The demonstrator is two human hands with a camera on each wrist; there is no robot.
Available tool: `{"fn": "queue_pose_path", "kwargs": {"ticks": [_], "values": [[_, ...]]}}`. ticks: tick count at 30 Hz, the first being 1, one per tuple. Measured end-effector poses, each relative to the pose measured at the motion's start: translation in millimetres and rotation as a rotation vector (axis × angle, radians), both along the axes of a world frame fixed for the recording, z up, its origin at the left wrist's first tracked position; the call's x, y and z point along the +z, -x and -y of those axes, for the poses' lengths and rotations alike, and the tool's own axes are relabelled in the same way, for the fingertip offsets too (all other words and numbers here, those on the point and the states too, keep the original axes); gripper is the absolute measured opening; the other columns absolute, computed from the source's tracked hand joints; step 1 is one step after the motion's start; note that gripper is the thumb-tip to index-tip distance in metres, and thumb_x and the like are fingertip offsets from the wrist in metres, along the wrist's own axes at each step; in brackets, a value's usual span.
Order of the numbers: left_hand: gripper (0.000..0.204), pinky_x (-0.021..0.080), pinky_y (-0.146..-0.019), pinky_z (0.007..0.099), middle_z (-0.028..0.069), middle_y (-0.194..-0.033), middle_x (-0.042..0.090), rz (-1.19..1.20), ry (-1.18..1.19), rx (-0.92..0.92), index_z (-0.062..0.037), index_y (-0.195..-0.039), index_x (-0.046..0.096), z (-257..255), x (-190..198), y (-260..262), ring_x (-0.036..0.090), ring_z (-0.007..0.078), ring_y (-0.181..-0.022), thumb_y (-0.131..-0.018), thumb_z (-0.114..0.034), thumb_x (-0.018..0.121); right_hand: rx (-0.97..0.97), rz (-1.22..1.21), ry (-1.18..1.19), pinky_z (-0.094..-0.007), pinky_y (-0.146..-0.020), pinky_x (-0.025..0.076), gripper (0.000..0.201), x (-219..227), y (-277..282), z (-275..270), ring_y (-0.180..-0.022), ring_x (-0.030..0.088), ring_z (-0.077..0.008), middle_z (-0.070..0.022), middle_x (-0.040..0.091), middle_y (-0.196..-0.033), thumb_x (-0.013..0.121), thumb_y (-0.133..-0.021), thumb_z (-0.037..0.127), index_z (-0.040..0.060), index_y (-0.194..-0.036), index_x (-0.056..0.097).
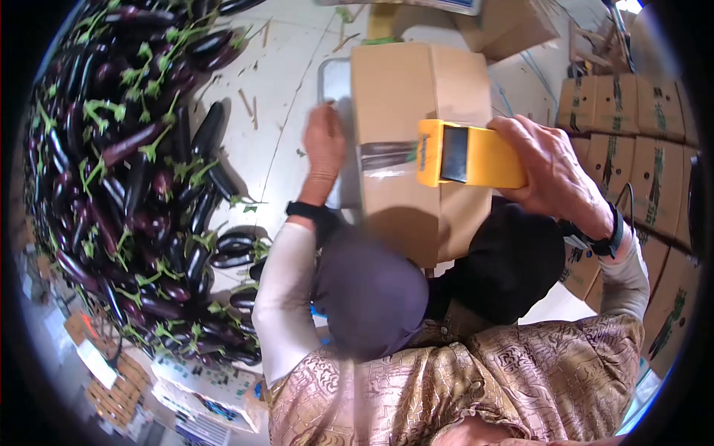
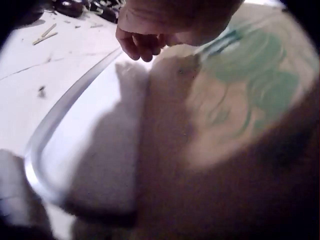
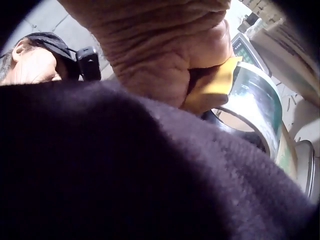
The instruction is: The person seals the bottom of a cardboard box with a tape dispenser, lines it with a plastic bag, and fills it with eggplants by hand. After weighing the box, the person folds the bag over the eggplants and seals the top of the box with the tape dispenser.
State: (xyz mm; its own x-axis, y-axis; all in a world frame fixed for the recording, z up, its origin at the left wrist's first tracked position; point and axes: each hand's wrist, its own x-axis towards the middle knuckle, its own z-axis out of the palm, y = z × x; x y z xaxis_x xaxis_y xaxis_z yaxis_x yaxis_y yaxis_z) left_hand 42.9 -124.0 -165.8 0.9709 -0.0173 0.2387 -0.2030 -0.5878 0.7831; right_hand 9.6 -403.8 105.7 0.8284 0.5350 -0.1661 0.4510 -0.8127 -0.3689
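My right hand (image 1: 547,167) grips a yellow tape dispenser (image 1: 494,157) over the right part of a brown cardboard box (image 1: 398,89). A wide roll of shiny tape (image 3: 257,100) shows on the dispenser in the right wrist view, beside the gripping hand (image 3: 160,55). Left of the box, my left hand (image 1: 324,145) is over a metal platform (image 1: 348,186) that extends from under the box. In the left wrist view its fingers (image 2: 142,47) hang loosely curled beside the box wall (image 2: 170,105), holding nothing visible; contact with the wall is unclear.
A large heap of eggplants (image 1: 137,178) covers the floor at the left. Stacked cartons (image 1: 613,100) stand on the right, and an open carton (image 1: 513,30) is beyond the box. Stem scraps (image 1: 249,108) lie on the pale floor. Two dark rounded covers (image 1: 372,293) are close to my body.
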Motion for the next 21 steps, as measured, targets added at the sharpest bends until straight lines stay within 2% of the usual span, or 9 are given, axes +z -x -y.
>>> {"fn": "queue_pose_path", "kwargs": {"ticks": [1, 3, 5, 6, 10, 14, 17, 19, 21], "values": [[0.03, 0.049, -0.084, 0.0446, 0.0178, -0.098, 0.064, -0.057, 0.158, 0.076, -0.0053, -0.122, 0.058, 5.7, 47.9, -19.4, 0.061, 0.038, -0.097, -0.094, -0.016, 0.051, -0.027, 0.004, 0.004, -0.0469, -0.069, 0.05, 0.053, -1.4, 1.3, 3.9, -0.082, 0.062, -0.0404, -0.0167, 0.06, -0.09, 0.076, -0.068, 0.015, 0.005, -0.113, 0.049], [0.031, 0.049, -0.083, 0.0424, 0.017, -0.101, 0.065, 0.228, 0.059, -0.038, -0.0012, -0.12, 0.059, 19.6, 115.0, -47.7, 0.062, 0.0362, -0.092, -0.097, -0.02, 0.05, 0.015, 0.037, -0.024, -0.047, -0.066, 0.05, 0.053, -5.2, 1.4, 7.9, -0.079, 0.061, -0.0404, -0.0161, 0.059, -0.087, 0.076, -0.069, 0.015, 0.0051, -0.113, 0.049], [0.037, 0.048, -0.082, 0.0422, 0.0157, -0.095, 0.065, 0.343, -0.136, -0.194, -0.0005, -0.122, 0.057, 44.0, 139.8, -64.3, 0.063, 0.0336, -0.089, -0.096, -0.027, 0.054, 0.005, 0.064, -0.049, -0.047, -0.064, 0.049, 0.052, -6.6, 1.2, 7.8, -0.077, 0.061, -0.0396, -0.0159, 0.057, -0.085, 0.076, -0.069, 0.015, 0.0042, -0.112, 0.048], [0.044, 0.047, -0.08, 0.0419, 0.0143, -0.09, 0.065, 0.452, -0.326, -0.332, 0.0002, -0.124, 0.056, 56.0, 146.2, -70.0, 0.063, 0.0311, -0.085, -0.095, -0.033, 0.057, 0.019, 0.067, -0.057, -0.0467, -0.063, 0.049, 0.051, -6.9, 1.6, 9.2, -0.077, 0.061, -0.0391, -0.0161, 0.057, -0.085, 0.076, -0.07, 0.016, 0.0035, -0.111, 0.048], [0.064, 0.048, -0.075, 0.0403, 0.0127, -0.08, 0.064, 0.381, -0.447, -0.401, 0.0007, -0.132, 0.05, 78.4, 145.1, -79.3, 0.063, 0.0286, -0.078, -0.091, -0.048, 0.059, 0.028, 0.068, -0.099, -0.0452, -0.062, 0.048, 0.05, -7.5, 2.3, 16.5, -0.076, 0.061, -0.0377, -0.0164, 0.057, -0.084, 0.076, -0.072, 0.019, 0.0015, -0.11, 0.049], [0.058, 0.052, -0.072, 0.0439, 0.0165, -0.091, 0.068, 0.327, -0.504, -0.498, -0.0054, -0.138, 0.047, 81.8, 154.2, -83.7, 0.066, 0.0339, -0.082, -0.096, -0.045, 0.054, 0.054, 0.075, -0.12, -0.0451, -0.061, 0.048, 0.052, -14.3, 2.3, 20.2, -0.074, 0.061, -0.0375, -0.0163, 0.057, -0.086, 0.076, -0.071, 0.02, 0.0013, -0.113, 0.051], [0.042, 0.054, -0.069, 0.046, 0.0163, -0.09, 0.069, 0.172, -0.553, -0.527, -0.0095, -0.13, 0.054, 95.5, 154.4, -89.7, 0.067, 0.0361, -0.081, -0.096, -0.033, 0.055, 0.068, 0.082, -0.102, -0.0452, -0.062, 0.048, 0.057, -16.3, 4.4, 18.5, -0.075, 0.062, -0.0373, -0.016, 0.058, -0.087, 0.076, -0.07, 0.02, 0.0015, -0.116, 0.05], [0.022, 0.056, -0.064, 0.0477, 0.0156, -0.08, 0.069, 0.38, -0.418, -0.587, -0.0108, -0.108, 0.06, 101.3, 148.2, -97.7, 0.067, 0.039, -0.073, -0.094, -0.027, 0.058, 0.056, 0.079, -0.095, -0.0451, -0.063, 0.048, 0.06, -17.4, 4.3, 20.5, -0.076, 0.062, -0.0371, -0.0158, 0.058, -0.088, 0.077, -0.069, 0.02, 0.0017, -0.119, 0.049], [0.018, 0.056, -0.064, 0.0483, 0.0149, -0.082, 0.069, 0.341, -0.437, -0.591, -0.0097, -0.101, 0.059, 102.5, 142.8, -96.3, 0.067, 0.0398, -0.072, -0.095, -0.026, 0.056, 0.082, 0.159, -0.072, -0.0449, -0.066, 0.049, 0.066, -22.8, 6.9, 24.9, -0.08, 0.062, -0.0367, -0.0155, 0.059, -0.089, 0.078, -0.067, 0.02, 0.0023, -0.124, 0.047]]}}
